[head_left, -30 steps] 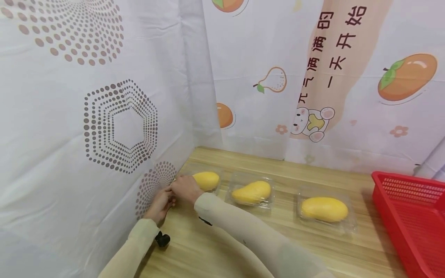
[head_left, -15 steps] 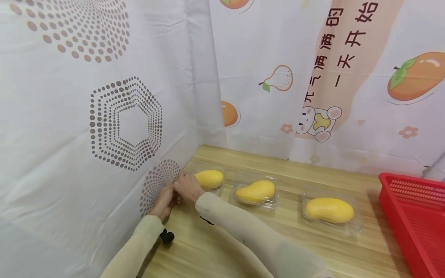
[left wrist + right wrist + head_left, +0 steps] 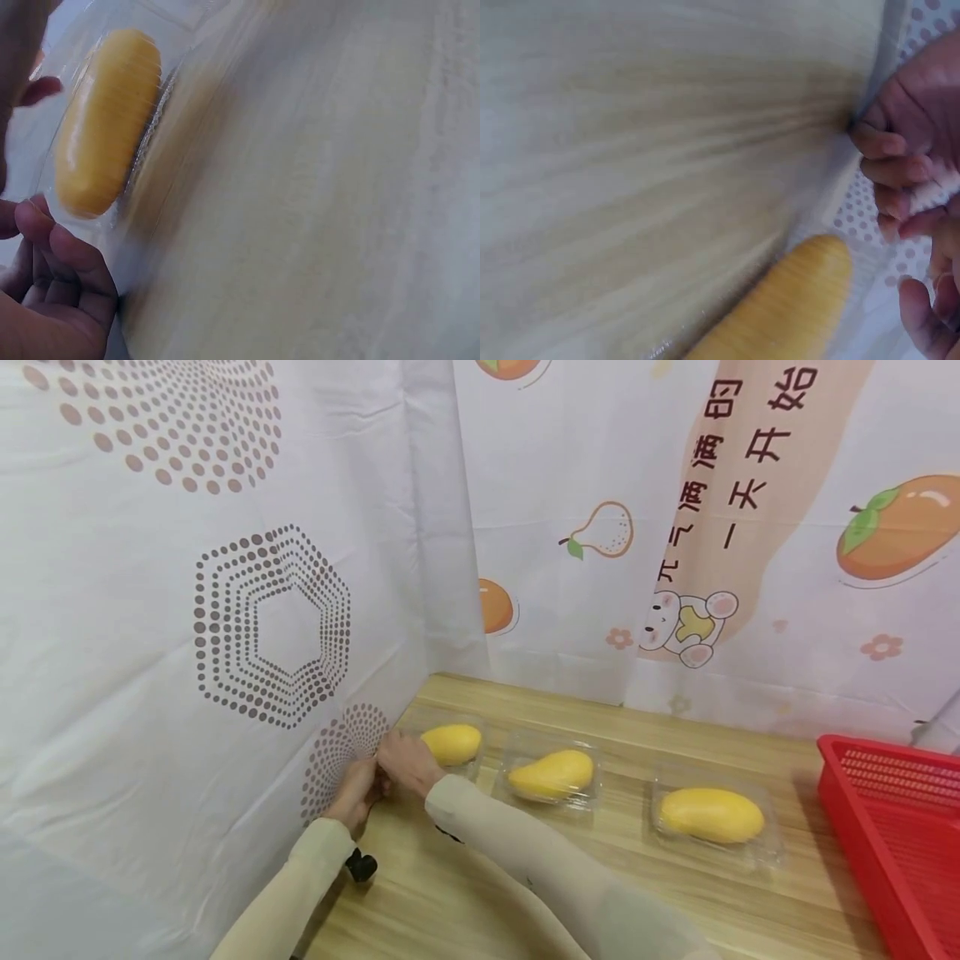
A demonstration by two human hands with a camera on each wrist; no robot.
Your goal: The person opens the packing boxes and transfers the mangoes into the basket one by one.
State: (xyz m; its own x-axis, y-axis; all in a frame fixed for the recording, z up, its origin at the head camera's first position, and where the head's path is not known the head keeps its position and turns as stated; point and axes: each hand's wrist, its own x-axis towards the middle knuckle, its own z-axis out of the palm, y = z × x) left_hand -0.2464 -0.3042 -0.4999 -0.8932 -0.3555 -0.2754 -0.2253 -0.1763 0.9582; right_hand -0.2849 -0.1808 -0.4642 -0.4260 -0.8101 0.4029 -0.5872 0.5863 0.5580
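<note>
At the table's far left, my left hand (image 3: 356, 797) and right hand (image 3: 408, 762) meet at the near left corner of a clear plastic box (image 3: 174, 75) with a yellow mango (image 3: 453, 744) inside. Curled fingers (image 3: 81, 251) of the left hand pinch the box's thin edge in the left wrist view. Just above them, the right hand's fingers bend over the same edge, their tips close to the left ones. My right hand covers part of the box in the head view. Exactly where each fingertip grips the clear plastic is hard to see.
Two more clear boxes stand to the right, holding a mango (image 3: 553, 775) and another mango (image 3: 712, 815). A red plastic basket (image 3: 862, 827) is at the far right. A white patterned curtain (image 3: 150, 693) borders the table (image 3: 465, 902) on the left and back.
The head view has turned slightly left, so everything sits a little further right in it. Both hands stay at the left box's corner, with only small finger movements.
</note>
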